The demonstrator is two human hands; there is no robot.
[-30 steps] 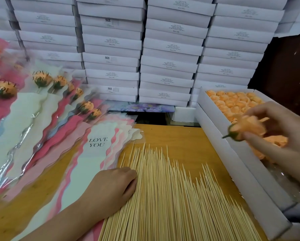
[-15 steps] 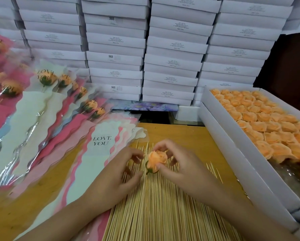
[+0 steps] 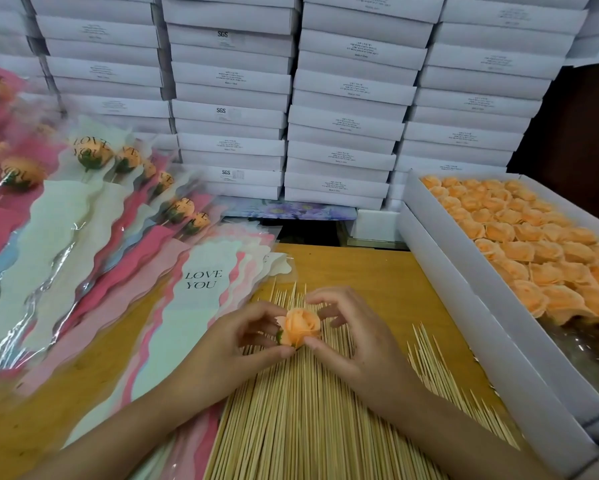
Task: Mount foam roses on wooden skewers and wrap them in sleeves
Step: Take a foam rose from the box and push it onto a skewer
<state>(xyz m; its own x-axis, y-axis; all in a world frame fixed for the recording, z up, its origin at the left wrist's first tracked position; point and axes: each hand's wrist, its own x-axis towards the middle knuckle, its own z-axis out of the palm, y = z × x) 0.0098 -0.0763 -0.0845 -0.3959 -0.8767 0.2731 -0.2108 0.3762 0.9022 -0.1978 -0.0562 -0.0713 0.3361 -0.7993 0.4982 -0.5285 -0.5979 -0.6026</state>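
An orange foam rose [image 3: 300, 326] with a green base is held between both hands just above a wide pile of wooden skewers [image 3: 301, 410]. My left hand [image 3: 235, 344] pinches its green base from the left. My right hand [image 3: 357, 337] pinches the petals from the right with thumb and fingertips. A stack of "LOVE YOU" sleeves [image 3: 194, 306] lies left of the skewers. An open white box [image 3: 464, 306] at the right holds several orange roses [image 3: 533, 244].
Several finished wrapped roses [image 3: 93, 188] fan out across the left of the wooden table [image 3: 377, 282]. White cartons [image 3: 343, 98] are stacked in a wall behind. The box's long wall borders the skewer pile on the right.
My right hand carried a rose from the box over to the skewers. My left hand rose off the skewer pile and took the rose's base; both hands now hold it.
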